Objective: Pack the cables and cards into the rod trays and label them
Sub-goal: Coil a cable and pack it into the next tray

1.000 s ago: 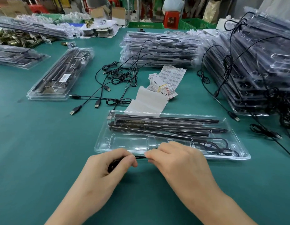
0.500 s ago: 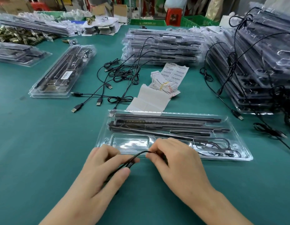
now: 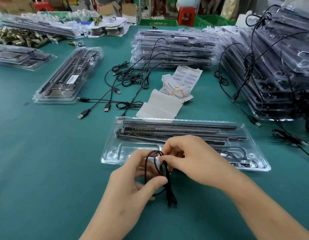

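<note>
Above green counter [image 3: 46, 170], just before open rod tray [image 3: 115, 153]: looped black cable [image 3: 165, 179] pinched in both grips, left hand [image 3: 133, 187], right hand [image 3: 193, 163].

Both hands [image 3: 193, 163] loop a black cable [image 3: 156, 168].

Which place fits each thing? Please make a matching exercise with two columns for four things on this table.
Things:
1. coiled cable
2. open tray
3. label bundle
4. loose USB cables

Places:
A. on the table, left of the labels
B. beyond the tray, near the white paper
C. held in both hands
D. just beyond the hands, rods inside

Pairs: 1-C, 2-D, 3-B, 4-A
</note>
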Action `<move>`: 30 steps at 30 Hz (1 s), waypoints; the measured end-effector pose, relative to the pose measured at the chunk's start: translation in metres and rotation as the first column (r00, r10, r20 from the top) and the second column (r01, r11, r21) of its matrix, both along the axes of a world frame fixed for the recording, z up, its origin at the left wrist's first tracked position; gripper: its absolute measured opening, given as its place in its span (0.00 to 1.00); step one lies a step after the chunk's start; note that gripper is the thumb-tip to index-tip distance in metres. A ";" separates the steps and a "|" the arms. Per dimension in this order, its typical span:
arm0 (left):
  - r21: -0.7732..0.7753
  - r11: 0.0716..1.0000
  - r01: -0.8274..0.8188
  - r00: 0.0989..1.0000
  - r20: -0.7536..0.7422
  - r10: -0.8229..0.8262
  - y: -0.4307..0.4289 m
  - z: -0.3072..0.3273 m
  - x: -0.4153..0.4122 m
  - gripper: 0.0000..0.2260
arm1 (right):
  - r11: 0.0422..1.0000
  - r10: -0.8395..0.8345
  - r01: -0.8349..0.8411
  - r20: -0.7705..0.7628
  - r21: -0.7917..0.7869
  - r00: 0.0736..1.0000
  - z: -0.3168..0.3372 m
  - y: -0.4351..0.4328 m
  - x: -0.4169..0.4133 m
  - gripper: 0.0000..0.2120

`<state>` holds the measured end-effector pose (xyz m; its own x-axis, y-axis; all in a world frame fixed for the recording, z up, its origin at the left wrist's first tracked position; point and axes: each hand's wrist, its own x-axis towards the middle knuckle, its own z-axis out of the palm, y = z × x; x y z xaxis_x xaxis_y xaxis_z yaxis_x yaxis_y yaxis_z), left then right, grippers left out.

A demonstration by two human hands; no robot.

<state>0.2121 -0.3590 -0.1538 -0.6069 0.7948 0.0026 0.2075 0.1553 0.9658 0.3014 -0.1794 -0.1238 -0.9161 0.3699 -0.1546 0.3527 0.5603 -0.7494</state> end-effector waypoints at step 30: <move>0.109 0.990 -0.085 0.974 0.220 0.060 0.006 -0.013 0.012 0.20 | 0.846 0.184 -0.131 -0.052 0.516 0.982 -0.012 -0.041 0.028 0.27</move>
<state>0.2243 -0.3533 -0.1672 -0.6593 0.7506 -0.0446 -0.0155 0.0457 0.9988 0.3289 -0.2208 -0.1356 -0.9693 0.2217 0.1062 0.1685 0.9138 -0.3697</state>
